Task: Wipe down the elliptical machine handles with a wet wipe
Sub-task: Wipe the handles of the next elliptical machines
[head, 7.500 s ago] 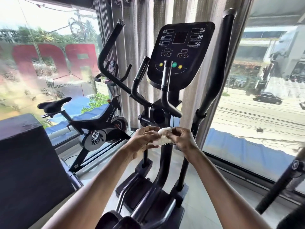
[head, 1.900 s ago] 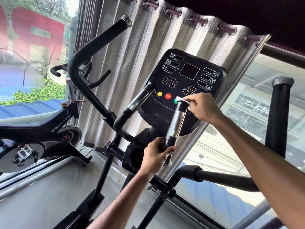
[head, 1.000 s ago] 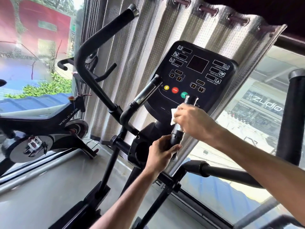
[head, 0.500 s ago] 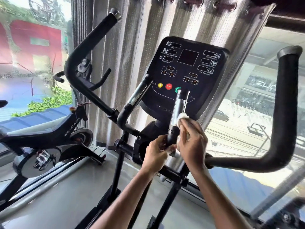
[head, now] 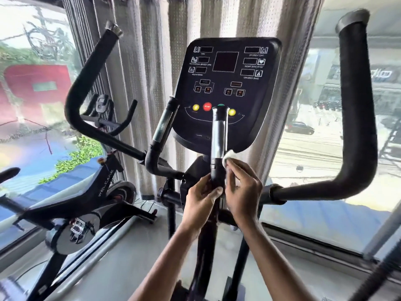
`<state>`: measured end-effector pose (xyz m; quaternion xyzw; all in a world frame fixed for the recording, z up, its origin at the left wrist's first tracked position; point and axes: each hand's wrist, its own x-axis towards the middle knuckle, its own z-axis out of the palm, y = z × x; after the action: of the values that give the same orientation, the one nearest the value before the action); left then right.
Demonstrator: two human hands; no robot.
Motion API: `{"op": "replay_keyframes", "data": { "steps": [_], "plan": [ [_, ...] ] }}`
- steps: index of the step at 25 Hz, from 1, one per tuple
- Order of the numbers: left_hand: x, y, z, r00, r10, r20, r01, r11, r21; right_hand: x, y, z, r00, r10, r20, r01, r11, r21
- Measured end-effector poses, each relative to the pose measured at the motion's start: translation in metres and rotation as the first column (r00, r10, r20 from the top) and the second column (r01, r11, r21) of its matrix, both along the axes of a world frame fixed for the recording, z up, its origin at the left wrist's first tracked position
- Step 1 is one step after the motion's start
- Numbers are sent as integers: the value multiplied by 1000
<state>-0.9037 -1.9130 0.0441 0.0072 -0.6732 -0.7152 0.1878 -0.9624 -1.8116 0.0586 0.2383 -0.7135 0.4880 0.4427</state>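
The wipe point(head: 229, 156) is a small white wad, mostly hidden, showing just above the right hand point(head: 243, 190). It is pressed to the right side of the short grip point(head: 219, 135), just below its silver band. That grip stands upright before the console point(head: 227, 83). The right hand's fingers curl round the wipe, holding it against the black lower section. The left hand point(head: 200, 199) clasps the grip's base from the left, thumb across the front. A twin grip point(head: 163, 127) stands apart to the left, and the long handles point(head: 355, 105) flank both, well clear.
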Motion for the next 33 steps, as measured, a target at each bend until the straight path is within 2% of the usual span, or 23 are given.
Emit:
{"op": "replay_keyframes", "data": {
  "steps": [3,6,8,10,12,15,19,21,24,28,31,33],
  "plan": [
    [-1,-1,-3,999,-50,14,48,990,135,20,0,-10,993,-8,-118,38,967,250],
    [-5,1,-6,997,-56,54,36,947,318,11,3,8,981,-9,-195,104,870,482],
    [-4,1,-5,996,-73,60,42,910,413,8,11,12,975,60,-215,78,810,581],
    [-2,1,-3,995,-93,46,54,841,538,12,21,-1,976,136,-171,-4,793,609],
    [-1,-2,0,992,-120,45,64,767,638,17,23,-12,986,121,-113,-34,815,578],
    [-1,-5,2,988,-144,49,77,752,654,11,10,-1,997,42,-64,-10,902,431],
    [-2,-9,2,987,-122,107,26,770,637,19,23,-14,986,131,-105,-56,845,532],
    [-1,-13,6,984,-111,139,11,818,576,22,24,-25,986,122,-115,-67,914,400],
    [-4,-15,15,981,-67,180,-14,911,413,21,7,-29,994,103,-38,-100,993,71],
    [-2,-15,22,983,5,182,-47,973,227,30,-1,-48,993,118,-1,-118,992,-42],
    [0,-19,29,991,29,129,-45,991,127,20,-8,-27,981,77,180,-18,951,-309],
    [1,-20,30,994,49,95,-53,998,36,12,-6,-28,957,130,258,-45,949,-311]
  ]
}}
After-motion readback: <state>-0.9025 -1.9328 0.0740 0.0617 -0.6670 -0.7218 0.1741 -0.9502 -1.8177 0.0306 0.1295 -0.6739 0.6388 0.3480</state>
